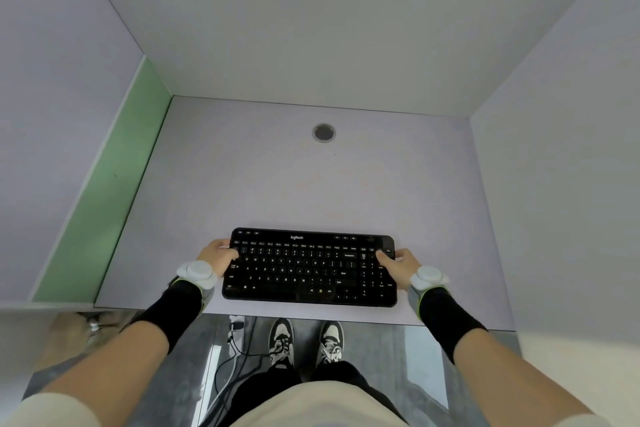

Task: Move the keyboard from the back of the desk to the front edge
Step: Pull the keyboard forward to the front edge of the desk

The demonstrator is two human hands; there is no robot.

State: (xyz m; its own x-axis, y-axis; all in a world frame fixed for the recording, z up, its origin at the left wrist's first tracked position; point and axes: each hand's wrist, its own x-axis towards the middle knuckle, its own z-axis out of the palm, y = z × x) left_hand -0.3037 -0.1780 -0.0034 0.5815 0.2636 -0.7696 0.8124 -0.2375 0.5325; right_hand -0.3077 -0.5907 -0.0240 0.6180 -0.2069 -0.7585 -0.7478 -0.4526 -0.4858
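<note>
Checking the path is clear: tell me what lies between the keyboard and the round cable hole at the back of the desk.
Nothing. In the head view the desk is bare between the keyboard and the cable hole.

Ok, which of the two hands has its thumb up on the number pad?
The right hand: its thumb rests on the keyboard number pad's top corner, while the left hand grips the opposite end beside the letter keys.

wrists: black bands (180, 314), white round pods (200, 272) | trousers: black | shoes (281, 340): black-and-white, laced
</note>
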